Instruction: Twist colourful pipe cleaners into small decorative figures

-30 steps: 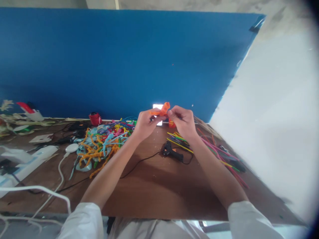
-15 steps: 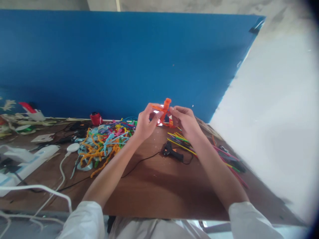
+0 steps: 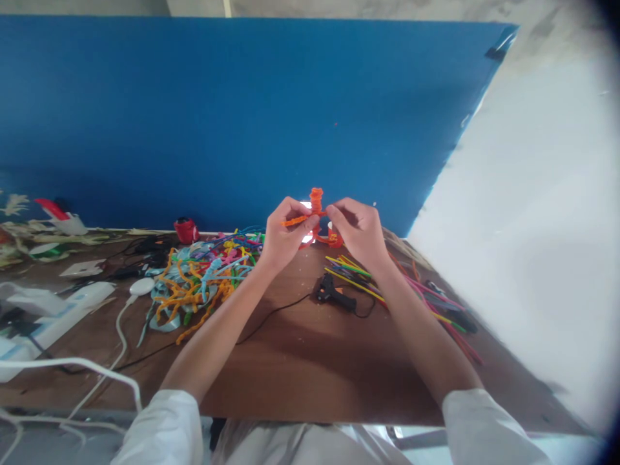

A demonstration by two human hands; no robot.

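Where the orange figure [image 3: 316, 200] is: up in mid-air above the brown worktop [image 3: 290, 381], right in front of the smooth blue panel [image 3: 217, 123].
Figure's make: fuzzy stem, coiled into a ribbed column, with thin twisted limbs.
Long axis: close to upright, blunt coiled end pointing up; one limb out to the left, a shorter one to the right, lower part partly hidden.
Left hand [image 3: 285, 236]: pinching body and left limb between thumb and fingers.
Right hand [image 3: 358, 229]: fingertips nipped tight on the right limb.
Glue gun [image 3: 333, 294]: hard, black, lying below, well apart.
Stems [image 3: 349, 266]: slim, straight, many-coloured, spread beneath the right forearm.
Heap [image 3: 186, 300]: curly, fuzzy tangle, orange and pale blue, beside the left forearm.
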